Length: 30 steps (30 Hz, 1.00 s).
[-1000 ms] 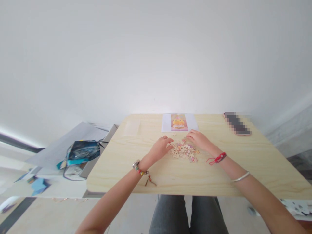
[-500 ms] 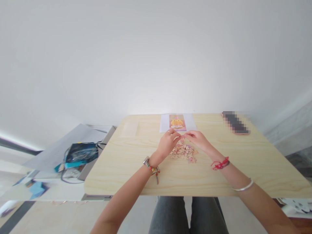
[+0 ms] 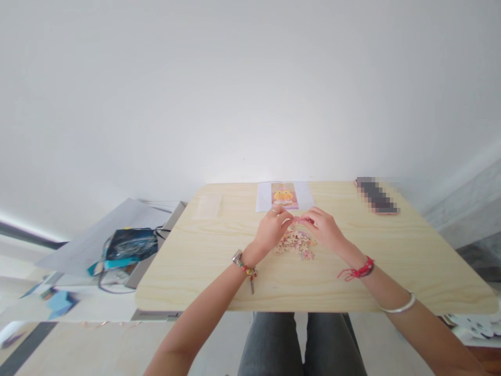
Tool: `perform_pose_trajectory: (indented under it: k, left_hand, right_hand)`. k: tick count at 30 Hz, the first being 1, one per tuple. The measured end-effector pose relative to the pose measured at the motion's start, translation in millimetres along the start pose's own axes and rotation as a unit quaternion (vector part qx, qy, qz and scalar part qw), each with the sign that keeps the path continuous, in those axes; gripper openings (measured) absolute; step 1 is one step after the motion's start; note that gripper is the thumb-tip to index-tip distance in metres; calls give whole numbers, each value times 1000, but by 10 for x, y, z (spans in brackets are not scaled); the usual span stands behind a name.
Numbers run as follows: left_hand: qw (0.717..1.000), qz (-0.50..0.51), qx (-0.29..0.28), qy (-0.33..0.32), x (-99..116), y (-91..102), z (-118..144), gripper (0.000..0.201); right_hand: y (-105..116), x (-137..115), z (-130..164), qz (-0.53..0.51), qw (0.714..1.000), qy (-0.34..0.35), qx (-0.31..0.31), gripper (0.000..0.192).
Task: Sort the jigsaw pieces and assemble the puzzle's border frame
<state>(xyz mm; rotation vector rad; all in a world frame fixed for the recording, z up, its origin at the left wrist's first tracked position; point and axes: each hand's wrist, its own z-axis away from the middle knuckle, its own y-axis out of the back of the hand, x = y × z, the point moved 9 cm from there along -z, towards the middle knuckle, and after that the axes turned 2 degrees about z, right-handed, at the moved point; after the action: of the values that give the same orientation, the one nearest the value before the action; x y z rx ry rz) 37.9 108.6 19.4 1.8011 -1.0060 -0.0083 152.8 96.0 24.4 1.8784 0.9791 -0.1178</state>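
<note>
My left hand (image 3: 271, 227) and my right hand (image 3: 325, 227) meet just above the far side of a pile of jigsaw puzzle pieces (image 3: 296, 244). Between their fingertips is a small pink puzzle piece (image 3: 297, 219), pinched from both sides; whether it is one piece or two joined ones is too small to tell. My hands cover part of the pile. Behind them lies a white sheet with a printed picture (image 3: 284, 195) of a yellow figure on pink.
The pale wooden table (image 3: 219, 271) stands against a white wall. A blurred-out phone (image 3: 378, 196) lies at the back right, a translucent flat sheet (image 3: 209, 207) at the back left. Left of the table, a lower surface holds a dark bag (image 3: 132, 244) and papers.
My right hand has turned slightly and shifted a little to the right, its fingers more curled. My left hand has moved slightly right, still pinching at the pink piece.
</note>
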Motion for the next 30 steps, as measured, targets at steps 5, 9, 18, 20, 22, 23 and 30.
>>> perform_pose_trajectory:
  k: [5,9,18,20,22,23,30]
  left_hand:
    - [992,-77,-102,-9,178,-345,-210,13]
    - [979,-112,-172,-6,254,-702,-319,18]
    - [975,-118,-184,39,212,-744,-278,16]
    - [979,-115,-156,59,74,-497,-230,16]
    - [981,-116,-128,87,-145,-223,-147,16]
    - [981,-118,-109,109,-283,-84,-94,15]
    - [978,-110,-70,165,-873,276,249,16]
  right_hand:
    - [77,319,112,21,999,-31,-12,19]
    - [25,650,234,53,995,-69,-43,21]
    - [-70,887,307,89,981,-145,-90,20]
    - [-69,779,240,92,980,-142,-107,16]
    - [-111,610,122,95,981,-117,-123,16]
    - [-156,514,46,96,982,-99,-131,16]
    - [-753,151,-458,121,971,-57,-197,13]
